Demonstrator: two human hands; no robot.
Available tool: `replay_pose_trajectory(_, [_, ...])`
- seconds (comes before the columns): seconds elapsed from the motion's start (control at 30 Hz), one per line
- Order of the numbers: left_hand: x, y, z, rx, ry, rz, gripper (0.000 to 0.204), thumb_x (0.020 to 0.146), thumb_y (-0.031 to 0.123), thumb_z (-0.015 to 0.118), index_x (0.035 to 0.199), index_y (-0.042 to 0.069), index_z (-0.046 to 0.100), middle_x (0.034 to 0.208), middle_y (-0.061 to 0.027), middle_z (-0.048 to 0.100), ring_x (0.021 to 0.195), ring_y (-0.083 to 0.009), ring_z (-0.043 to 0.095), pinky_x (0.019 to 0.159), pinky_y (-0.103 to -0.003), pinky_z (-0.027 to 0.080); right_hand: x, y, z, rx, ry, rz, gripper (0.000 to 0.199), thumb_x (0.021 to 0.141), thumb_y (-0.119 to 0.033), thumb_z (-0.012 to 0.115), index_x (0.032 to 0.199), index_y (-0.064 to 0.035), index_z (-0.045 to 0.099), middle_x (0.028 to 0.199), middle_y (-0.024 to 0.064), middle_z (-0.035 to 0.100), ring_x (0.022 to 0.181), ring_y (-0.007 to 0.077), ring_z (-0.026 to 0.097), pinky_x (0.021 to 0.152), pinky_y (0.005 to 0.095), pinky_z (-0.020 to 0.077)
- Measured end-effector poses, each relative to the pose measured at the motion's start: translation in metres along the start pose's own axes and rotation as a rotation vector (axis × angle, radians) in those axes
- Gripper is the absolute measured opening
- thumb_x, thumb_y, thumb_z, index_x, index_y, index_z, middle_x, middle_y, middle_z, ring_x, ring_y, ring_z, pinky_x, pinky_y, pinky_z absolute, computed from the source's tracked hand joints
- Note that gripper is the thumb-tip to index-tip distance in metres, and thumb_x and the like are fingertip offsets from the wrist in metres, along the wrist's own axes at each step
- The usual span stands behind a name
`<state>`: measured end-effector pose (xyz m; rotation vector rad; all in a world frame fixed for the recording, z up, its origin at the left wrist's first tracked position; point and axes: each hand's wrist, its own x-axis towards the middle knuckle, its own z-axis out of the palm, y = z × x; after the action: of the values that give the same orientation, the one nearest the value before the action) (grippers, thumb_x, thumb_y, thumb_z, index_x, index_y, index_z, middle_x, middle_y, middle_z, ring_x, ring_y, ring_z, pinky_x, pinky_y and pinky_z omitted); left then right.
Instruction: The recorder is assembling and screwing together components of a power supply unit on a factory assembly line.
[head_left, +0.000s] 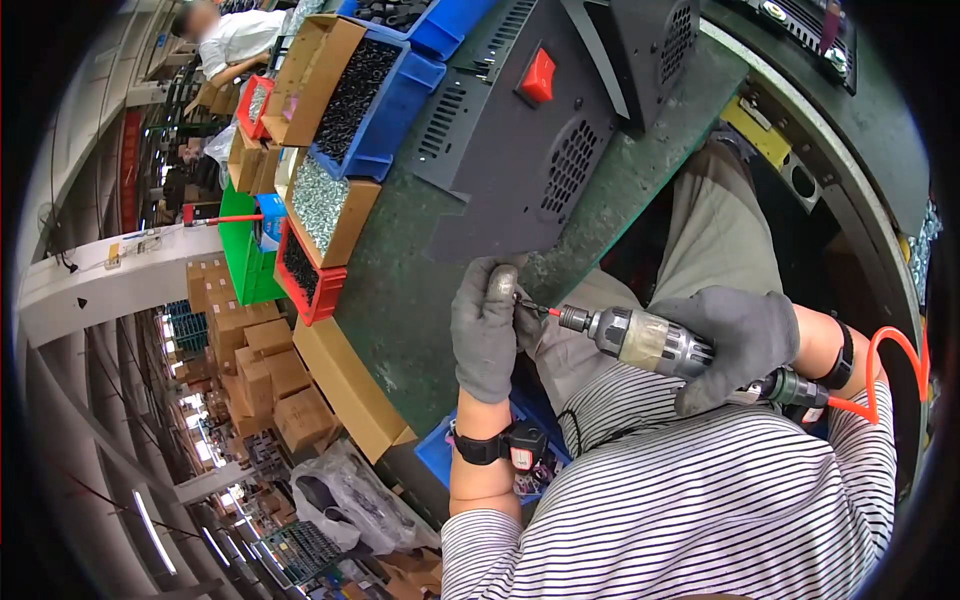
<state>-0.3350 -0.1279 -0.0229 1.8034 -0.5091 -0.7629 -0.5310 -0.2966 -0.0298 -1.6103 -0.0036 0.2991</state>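
My right hand [735, 340] is wrapped shut around the driver [660, 345], an air-powered screwdriver with a taped metal body; the full-fist grip looks meant to steady it against twist. An orange hose [893, 365] loops off its rear, past my right wrist, clear of the work.

The driver lies nearly level, its tip pointing toward my left hand [485, 330]. That hand, gloved grey, is curled closed just ahead of the bit, thumb and fingers pinching a small thing at the tip. Probably a screw; it is too small to tell. Holding it there lets the bit seat before driving. A black band with a red tag sits on my left wrist.

Both hands hover at the near edge of the surface [400, 300], green and worn, above my lap.

Just beyond my left hand lies the panel [520, 150], a dark metal housing with vent slots, round grilles and a red switch [538, 77]. Its near corner points at my fingers, within easy reach.

Left of the hands and farther out, bins line the surface edge: a red bin [310, 285] of dark parts, a box [325, 205] of silvery screws, a blue bin [365, 100] of black pieces. They are close enough for a left-hand grab.

Farthest out, a person in white [235, 40] works at another station.
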Motion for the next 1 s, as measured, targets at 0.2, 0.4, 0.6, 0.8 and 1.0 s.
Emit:
replay_pose_trajectory(0.2, [-0.002,0.0,0.001,0.038,0.004,0.024,0.027,0.091,0.026,0.052,0.104,0.004,0.058,0.06,0.0022,0.05,0.045,-0.0037,0.043,0.039,-0.019,0.031,-0.001,-0.001,-0.001,0.038,0.001,-0.006,0.062,0.066,-0.03,0.079,0.112,-0.0003,0.05,0.081,0.0081,0.061,0.073,0.0183,0.059,0.067,0.031,0.0472])
replay_pose_trajectory(0.4, [0.002,0.004,-0.009,0.321,-0.119,0.324,0.025,0.091,0.024,0.052,0.1,0.002,0.06,0.063,0.0007,0.053,0.048,-0.0046,0.047,0.044,-0.019,0.035,-0.004,-0.009,-0.007,-0.026,-0.066,0.06,0.058,0.066,-0.028,0.077,0.11,0.0,0.051,0.082,0.0084,0.062,0.074,0.0194,0.059,0.068,0.032,0.0473])
replay_pose_trajectory(0.6, [-0.005,0.002,-0.009,0.032,0.02,0.289,0.032,0.095,0.03,0.041,0.098,0.002,0.057,0.059,0.0017,0.046,0.045,-0.0046,0.039,0.042,-0.019,0.03,-0.013,-0.009,-0.008,0.037,-0.049,-0.037,0.058,0.066,-0.027,0.077,0.11,0.0008,0.051,0.08,0.008,0.062,0.072,0.0168,0.059,0.066,0.0303,0.0477])
replay_pose_trajectory(0.8, [0.006,0.013,-0.001,-0.138,0.27,0.176,0.03,0.096,0.025,0.033,0.096,0.002,0.052,0.059,0.0034,0.032,0.047,-0.0043,0.027,0.041,-0.019,0.023,-0.032,-0.013,-0.014,0.396,0.046,-0.033,0.062,0.067,-0.022,0.08,0.114,0.002,0.049,0.079,0.0043,0.059,0.068,0.0091,0.056,0.062,0.0259,0.0488])
replay_pose_trajectory(1.0, [0.018,0.021,0.013,-0.051,0.256,0.144,0.027,0.096,0.026,0.036,0.082,0.007,0.048,0.06,0.0047,0.032,0.049,-0.0038,0.029,0.043,-0.019,0.021,-0.033,-0.016,-0.013,0.416,0.12,-0.046,0.07,0.067,-0.02,0.08,0.122,0.0038,0.043,0.083,0.0031,0.057,0.07,0.0097,0.056,0.063,0.0243,0.049])
